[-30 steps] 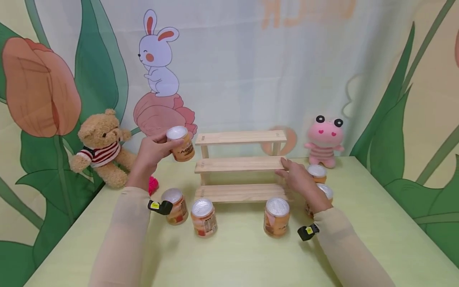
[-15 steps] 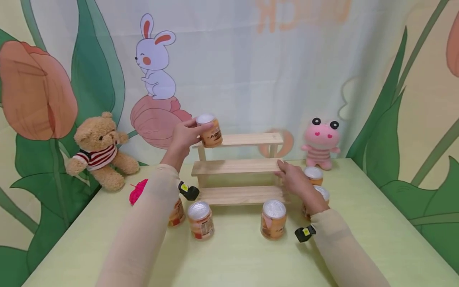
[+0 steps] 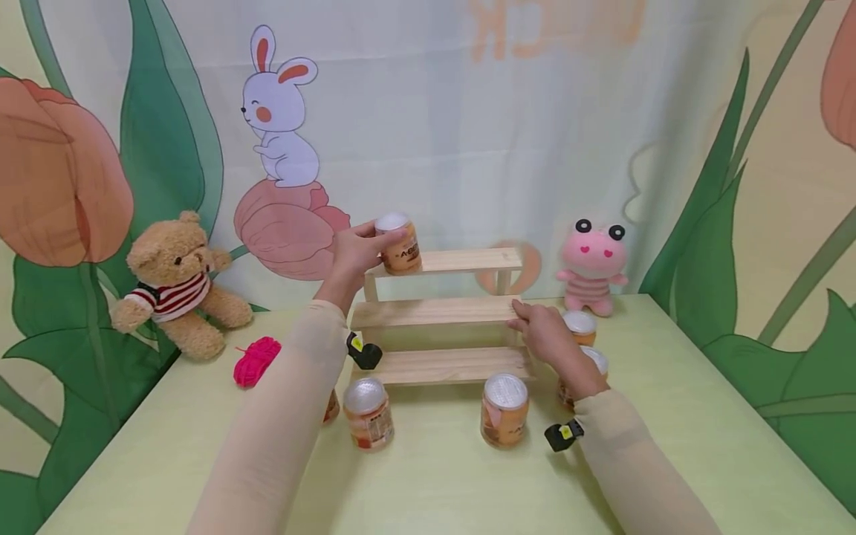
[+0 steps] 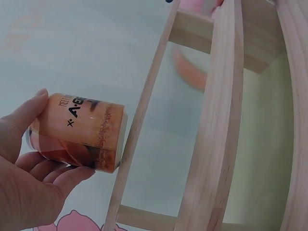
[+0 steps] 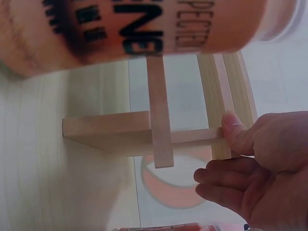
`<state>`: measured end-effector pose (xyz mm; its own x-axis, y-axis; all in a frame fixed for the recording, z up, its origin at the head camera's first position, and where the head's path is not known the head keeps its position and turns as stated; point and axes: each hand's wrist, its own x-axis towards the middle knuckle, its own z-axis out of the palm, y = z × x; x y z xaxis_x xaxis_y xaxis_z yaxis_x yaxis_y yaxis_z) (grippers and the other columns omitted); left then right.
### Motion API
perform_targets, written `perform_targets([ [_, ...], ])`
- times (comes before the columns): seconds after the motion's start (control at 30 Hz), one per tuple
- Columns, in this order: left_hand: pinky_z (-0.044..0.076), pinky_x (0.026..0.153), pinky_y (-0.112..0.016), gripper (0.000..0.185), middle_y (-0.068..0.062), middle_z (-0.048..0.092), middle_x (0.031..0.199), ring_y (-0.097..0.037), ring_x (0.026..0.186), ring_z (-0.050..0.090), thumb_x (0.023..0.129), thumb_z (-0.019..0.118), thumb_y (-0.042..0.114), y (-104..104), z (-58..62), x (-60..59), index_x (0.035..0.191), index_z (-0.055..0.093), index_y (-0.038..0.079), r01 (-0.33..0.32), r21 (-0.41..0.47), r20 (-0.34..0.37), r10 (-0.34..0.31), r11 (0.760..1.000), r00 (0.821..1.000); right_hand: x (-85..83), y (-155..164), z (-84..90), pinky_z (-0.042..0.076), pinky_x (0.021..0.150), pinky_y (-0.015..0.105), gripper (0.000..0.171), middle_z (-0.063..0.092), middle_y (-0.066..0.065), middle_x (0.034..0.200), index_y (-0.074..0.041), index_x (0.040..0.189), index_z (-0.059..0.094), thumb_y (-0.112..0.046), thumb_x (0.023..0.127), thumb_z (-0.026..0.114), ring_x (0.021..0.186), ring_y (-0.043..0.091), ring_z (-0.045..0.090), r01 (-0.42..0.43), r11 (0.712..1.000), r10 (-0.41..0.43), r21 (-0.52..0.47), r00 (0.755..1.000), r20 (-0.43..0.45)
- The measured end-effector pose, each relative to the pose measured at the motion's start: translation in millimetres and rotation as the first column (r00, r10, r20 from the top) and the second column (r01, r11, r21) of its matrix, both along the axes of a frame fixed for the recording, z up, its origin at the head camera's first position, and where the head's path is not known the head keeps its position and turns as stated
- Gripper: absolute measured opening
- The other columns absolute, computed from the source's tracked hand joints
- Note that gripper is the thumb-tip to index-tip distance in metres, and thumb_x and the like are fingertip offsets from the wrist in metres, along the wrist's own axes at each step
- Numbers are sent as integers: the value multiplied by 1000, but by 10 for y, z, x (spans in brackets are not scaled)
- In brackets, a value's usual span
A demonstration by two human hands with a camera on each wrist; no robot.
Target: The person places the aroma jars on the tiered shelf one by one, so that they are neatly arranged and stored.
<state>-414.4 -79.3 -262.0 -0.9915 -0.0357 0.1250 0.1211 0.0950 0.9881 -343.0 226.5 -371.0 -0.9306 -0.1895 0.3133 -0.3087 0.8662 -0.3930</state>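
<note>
The left hand (image 3: 354, 256) gripped an orange jar (image 3: 398, 245), fingers curled round it, at the left end of the top tier of the wooden rack (image 3: 441, 312). The right hand (image 3: 545, 334) rested on the middle tier's right end, thumb pressed to the edge, fingers loosely bent and together.

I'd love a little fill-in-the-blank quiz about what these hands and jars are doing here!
1. The left hand holds a small orange jar with a silver lid at the ____ tier of the three-tier wooden step shelf.
2. The right hand touches the shelf's ____ tier.
3. The brown teddy bear wears a ____ sweater.

Missing words: top; middle; striped
</note>
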Motion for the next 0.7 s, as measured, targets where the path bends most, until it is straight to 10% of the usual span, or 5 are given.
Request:
perform_targets([
  [0.7,45,104,-40,64,-2,62,134,-21,126,54,81,85,39,84,-14,-72,138,63,20,12,-79,10,-12,997,1000,-13,-17,-1,48,91,58,47,55,35,127,7,140,50,-18,101,60,112,50,58,18,1000,-18,6,1000,-15],
])
